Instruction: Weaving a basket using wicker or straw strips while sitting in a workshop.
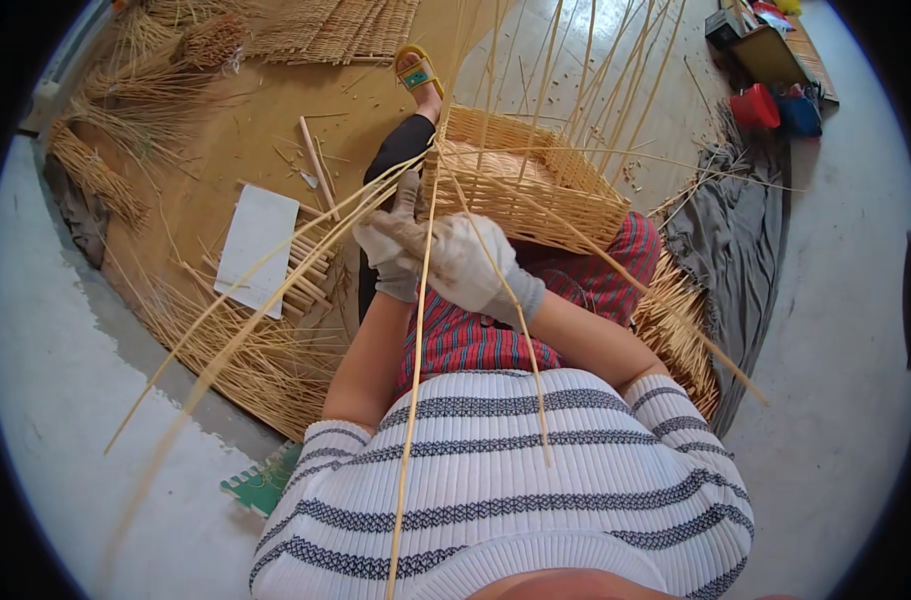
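Note:
A half-woven rectangular wicker basket (561, 210) rests tilted over my lap, its long loose rods fanning up and outward. Both my hands wear whitish work gloves with brown-stained fingers, and they meet at the basket's near left corner. My left hand (386, 250) is closed around wicker rods (361, 208) that stick out from that corner to the lower left. Crossing over it, my right hand (464, 265) has its fingers closed on the rods too; exactly which one it grips is hidden. One thin rod (413, 420) hangs down toward my striped sweater.
Bundles of wicker rods (101, 175) lie on the left, with woven panels (341, 25) at the far side. A white paper sheet (259, 240) covers some wooden sticks (311, 270). Grey cloth (736, 240) and a red bucket (756, 107) are to the right.

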`<state>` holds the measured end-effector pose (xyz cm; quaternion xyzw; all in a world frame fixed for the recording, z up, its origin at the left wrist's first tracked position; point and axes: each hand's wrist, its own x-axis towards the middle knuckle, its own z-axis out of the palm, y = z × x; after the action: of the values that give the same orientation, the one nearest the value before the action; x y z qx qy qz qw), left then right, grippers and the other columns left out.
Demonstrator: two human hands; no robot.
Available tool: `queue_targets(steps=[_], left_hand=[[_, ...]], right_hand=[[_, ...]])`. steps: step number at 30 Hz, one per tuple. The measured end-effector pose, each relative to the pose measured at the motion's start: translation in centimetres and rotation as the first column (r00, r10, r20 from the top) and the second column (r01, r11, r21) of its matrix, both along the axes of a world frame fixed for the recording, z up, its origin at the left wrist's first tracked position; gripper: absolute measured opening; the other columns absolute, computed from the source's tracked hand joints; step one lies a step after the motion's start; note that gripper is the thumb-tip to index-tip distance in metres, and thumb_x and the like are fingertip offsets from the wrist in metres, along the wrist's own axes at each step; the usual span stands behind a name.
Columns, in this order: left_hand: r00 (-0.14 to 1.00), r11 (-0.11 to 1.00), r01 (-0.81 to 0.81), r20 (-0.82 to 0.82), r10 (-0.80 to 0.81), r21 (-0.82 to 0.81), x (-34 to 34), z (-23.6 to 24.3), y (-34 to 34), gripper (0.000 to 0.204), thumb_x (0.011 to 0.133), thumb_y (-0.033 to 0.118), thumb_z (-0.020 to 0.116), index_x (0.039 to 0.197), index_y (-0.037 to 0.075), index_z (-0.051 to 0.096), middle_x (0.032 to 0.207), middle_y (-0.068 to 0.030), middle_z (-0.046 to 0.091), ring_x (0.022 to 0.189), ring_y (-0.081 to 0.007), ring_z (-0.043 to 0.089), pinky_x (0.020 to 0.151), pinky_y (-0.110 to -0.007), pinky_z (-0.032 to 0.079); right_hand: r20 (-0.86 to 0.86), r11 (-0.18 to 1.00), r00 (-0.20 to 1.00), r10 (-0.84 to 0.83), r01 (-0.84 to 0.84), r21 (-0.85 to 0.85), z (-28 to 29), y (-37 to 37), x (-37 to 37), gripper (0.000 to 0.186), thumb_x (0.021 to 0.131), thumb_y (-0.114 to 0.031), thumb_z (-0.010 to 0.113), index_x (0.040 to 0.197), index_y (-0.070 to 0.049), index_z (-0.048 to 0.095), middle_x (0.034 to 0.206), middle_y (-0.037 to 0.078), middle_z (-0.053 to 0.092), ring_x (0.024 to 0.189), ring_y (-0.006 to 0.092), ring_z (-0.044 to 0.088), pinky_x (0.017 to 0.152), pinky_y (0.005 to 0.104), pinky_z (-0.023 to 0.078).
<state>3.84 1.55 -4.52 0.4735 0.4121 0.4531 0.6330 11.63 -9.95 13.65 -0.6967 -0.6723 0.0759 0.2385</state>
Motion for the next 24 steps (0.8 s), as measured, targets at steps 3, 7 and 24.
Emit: queue_targets(steps=[3,7,24], left_hand=[[0.989,0.972,0.095,0.134,-0.067,-0.216,-0.6,0.0,-0.3,0.034,0.1,0.026,0.078,0.122,0.002,0.067,0.1,-0.0035,0.068,0.081,-0.0144,0.06,0.065,-0.03,0.051],[0.727,0.901,0.396,0.66,-0.188,-0.179,-1.1,3.3,-1.3,0.045,0.096,0.016,0.08,0.135,0.001,0.062,0.124,-0.0074,0.068,0.109,-0.0208,0.067,0.089,-0.032,0.058],[0.577,0.548,0.808,-0.102,-0.811,0.216,5.1,2.5,8.1,0.049,0.08,0.017,0.093,0.12,0.01,0.065,0.154,-0.0172,0.048,0.148,-0.033,0.043,0.123,-0.04,0.034]], right_hand=[[0.018,0.995,1.0,-0.019,0.017,0.097,-0.5,0.5,-0.5,0.058,0.09,-0.025,0.069,0.147,-0.017,0.06,0.082,0.008,0.065,0.072,0.0327,0.067,0.064,0.0462,0.055],[-0.071,0.988,0.997,-0.026,0.037,0.15,-1.1,2.4,-0.2,0.059,0.089,-0.028,0.072,0.146,-0.019,0.061,0.086,0.006,0.069,0.075,0.0319,0.07,0.062,0.0443,0.056],[-0.851,0.557,-0.152,-0.503,0.695,-0.454,-10.3,-9.0,12.3,0.028,0.108,-0.027,0.066,0.119,-0.002,0.075,0.1,0.009,0.08,0.085,0.015,0.076,0.063,0.0244,0.056]])
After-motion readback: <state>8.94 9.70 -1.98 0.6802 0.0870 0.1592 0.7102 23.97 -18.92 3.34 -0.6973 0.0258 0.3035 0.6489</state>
